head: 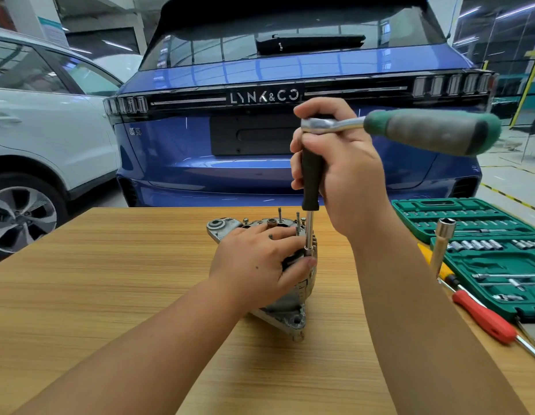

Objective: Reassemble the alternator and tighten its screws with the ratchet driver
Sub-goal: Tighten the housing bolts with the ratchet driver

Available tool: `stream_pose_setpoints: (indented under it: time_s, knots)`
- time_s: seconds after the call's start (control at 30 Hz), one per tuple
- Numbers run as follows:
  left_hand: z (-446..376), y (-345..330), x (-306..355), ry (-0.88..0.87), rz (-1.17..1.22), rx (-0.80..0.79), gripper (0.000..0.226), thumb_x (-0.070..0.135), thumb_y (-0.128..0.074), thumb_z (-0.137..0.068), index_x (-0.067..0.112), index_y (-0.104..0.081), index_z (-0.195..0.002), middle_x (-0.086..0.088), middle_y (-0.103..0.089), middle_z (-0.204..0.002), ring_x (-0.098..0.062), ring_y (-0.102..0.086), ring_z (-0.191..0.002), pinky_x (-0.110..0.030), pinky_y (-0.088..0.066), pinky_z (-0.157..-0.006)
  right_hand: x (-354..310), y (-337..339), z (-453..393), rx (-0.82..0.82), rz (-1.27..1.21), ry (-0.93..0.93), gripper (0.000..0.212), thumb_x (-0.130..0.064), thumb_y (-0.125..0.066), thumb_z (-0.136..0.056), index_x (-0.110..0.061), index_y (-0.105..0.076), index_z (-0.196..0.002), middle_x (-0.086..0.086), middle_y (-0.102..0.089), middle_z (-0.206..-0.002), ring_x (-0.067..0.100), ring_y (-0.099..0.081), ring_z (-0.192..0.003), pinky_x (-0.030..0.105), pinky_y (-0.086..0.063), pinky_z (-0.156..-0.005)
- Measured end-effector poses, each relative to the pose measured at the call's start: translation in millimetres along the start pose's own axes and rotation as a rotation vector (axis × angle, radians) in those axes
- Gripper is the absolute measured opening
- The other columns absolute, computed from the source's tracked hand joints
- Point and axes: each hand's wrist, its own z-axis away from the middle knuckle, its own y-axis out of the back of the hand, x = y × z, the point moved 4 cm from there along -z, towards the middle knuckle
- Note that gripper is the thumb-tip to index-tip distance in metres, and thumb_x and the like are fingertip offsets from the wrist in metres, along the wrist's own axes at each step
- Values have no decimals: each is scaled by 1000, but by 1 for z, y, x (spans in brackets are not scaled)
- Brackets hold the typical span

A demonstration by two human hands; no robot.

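You are in the tightening step: your right hand (338, 163) is wrapped around the black grip of the ratchet driver (311, 178), whose shaft stands nearly upright with the socket (308, 252) set down on a screw at the top of the alternator (278, 295). The alternator sits near the middle of the wooden surface (110, 265), closer to its far edge than to you. Your left hand (257, 265) presses down over the housing, fingers curled round it and thumb tip just beside the socket, bracing it against the turn.

The next move, as I judge it, calls for swinging the green-and-grey ratchet handle (434, 131) sideways while you keep the shaft plumb, so the socket does not ride off the screw head (your thumb is very close to it, so mind a slip). The other threaded studs (298, 223) standing up at the far side suggest more fasteners remain.

The housing is rough cast grey metal with lobed mounting ears (219, 227), dull and pitted. The ratchet head is bright polished steel; its handle looks rubbery. The surface is smooth, light wood-grain laminate. Toward the right edge lie an open green plastic socket case (470, 217) with rows of chromed sockets, and a red-handled screwdriver (485, 319).
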Motion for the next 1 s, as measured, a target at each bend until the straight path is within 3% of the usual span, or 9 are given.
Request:
stream_pose_setpoints:
  time_s: [0.13,0.37,0.47,0.6,0.73,0.8,0.87,0.97,1.0]
  knots:
    - [0,0,1,7,0,6,49,63,-32,-98,40,-72,-115,15,-71,-121,-15,-67,-103,-32,-48,-70,3,0,-1,-119,-316,-49,44,-24,-32,-87,-4,-53,-121,14,-51,-86,26,-44,-67,36,-36,-62]
    - [0,2,-1,-16,32,-45,65,81,-31,-88,38,-72,-115,16,-69,-125,-15,-65,-112,-37,-52,-79,5,-3,-2,-154,-301,-137,56,-54,-28,-96,-16,-55,-127,7,-53,-86,20,-46,-69,31,-40,-64]
    - [0,2,-2,-28,41,-56,68,83,-40,-80,37,-73,-118,16,-68,-125,-14,-64,-115,-39,-54,-83,6,-4,-2,-120,-305,-186,59,-58,-36,-94,-16,-50,-133,5,-54,-86,18,-48,-68,28,-42,-64]
    - [0,3,-1,-32,35,-16,62,79,-46,-81,36,-74,-114,16,-70,-121,-14,-66,-111,-38,-55,-78,5,-9,-1,-76,-312,-165,71,-68,-70,-75,-16,-53,-121,4,-58,-85,17,-51,-67,28,-44,-64]
    - [0,2,-1,-12,36,-34,59,79,-45,-82,38,-74,-113,18,-70,-121,-12,-65,-108,-36,-54,-76,7,-12,-1,64,-208,-139,42,-57,-64,-86,-21,-54,-105,-4,-63,-75,15,-52,-64,31,-42,-62]
    - [0,2,-2,-13,44,-54,58,80,-44,-83,39,-73,-113,19,-69,-122,-11,-64,-109,-36,-53,-77,7,-14,0,115,-139,-100,47,-58,-62,-79,-20,-53,-105,-7,-64,-73,13,-54,-63,28,-47,-61]
    - [0,2,-2,-14,53,-61,56,80,-45,-83,39,-73,-111,19,-69,-121,-11,-64,-109,-35,-53,-77,8,-16,2,145,-71,-2,41,-55,-56,-84,-20,-50,-105,-13,-63,-72,8,-54,-63,23,-48,-59]
    - [0,1,-1,9,22,-40,56,81,-45,-83,40,-73,-108,20,-69,-120,-13,-65,-108,-35,-54,-76,10,-15,6,151,-95,107,10,-30,-43,-101,-24,-49,-107,-3,-59,-83,11,-52,-69,23,-45,-59]
    - [-1,0,0,18,7,-35,57,82,-44,-82,40,-73,-109,19,-69,-120,-14,-66,-109,-35,-54,-77,10,-14,8,141,-128,134,12,-24,-43,-100,-23,-49,-110,2,-56,-90,11,-51,-72,24,-43,-61]
